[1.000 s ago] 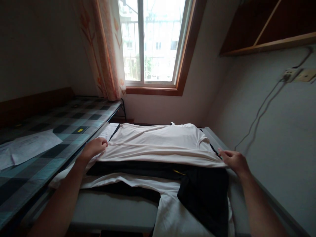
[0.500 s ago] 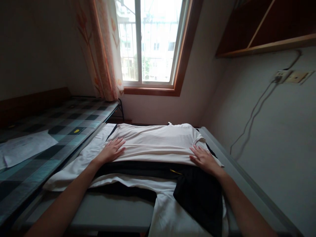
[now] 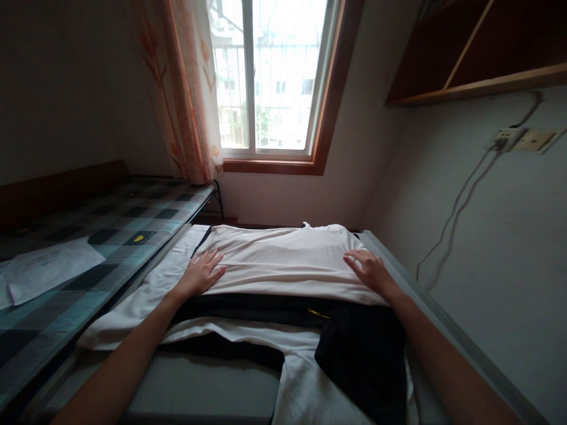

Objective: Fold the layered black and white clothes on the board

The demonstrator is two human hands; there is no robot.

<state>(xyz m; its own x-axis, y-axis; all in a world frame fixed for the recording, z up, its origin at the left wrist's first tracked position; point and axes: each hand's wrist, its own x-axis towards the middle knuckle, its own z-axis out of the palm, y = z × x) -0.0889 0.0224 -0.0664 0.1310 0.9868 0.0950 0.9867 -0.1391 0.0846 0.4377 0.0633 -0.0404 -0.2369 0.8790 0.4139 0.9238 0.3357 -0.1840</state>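
Observation:
A white shirt (image 3: 283,254) lies spread on top of other clothes on a grey table-like surface (image 3: 212,383). On its left edge rests my left hand (image 3: 204,273), fingers spread and palm down. My right hand (image 3: 367,270) is at the shirt's right side, fingers apart and slightly bent, with nothing held; whether it touches the cloth I cannot tell. Beneath the shirt is a black garment (image 3: 363,354) with a small yellow strip, its right part folded toward me. Another white garment (image 3: 310,378) lies under the black one and reaches out left and toward me.
To the left stands a bed with a checked mattress (image 3: 101,236) and white papers (image 3: 53,268) on it. A window (image 3: 270,82) with a flowered curtain (image 3: 186,106) is ahead. On the right wall are a shelf (image 3: 478,53) and a socket with a plugged-in cord (image 3: 505,140).
My right hand has moved slightly up and away from the shirt's right corner, its fingers more bent. My left hand stays nearly in place. The shirt's right edge lies a little differently.

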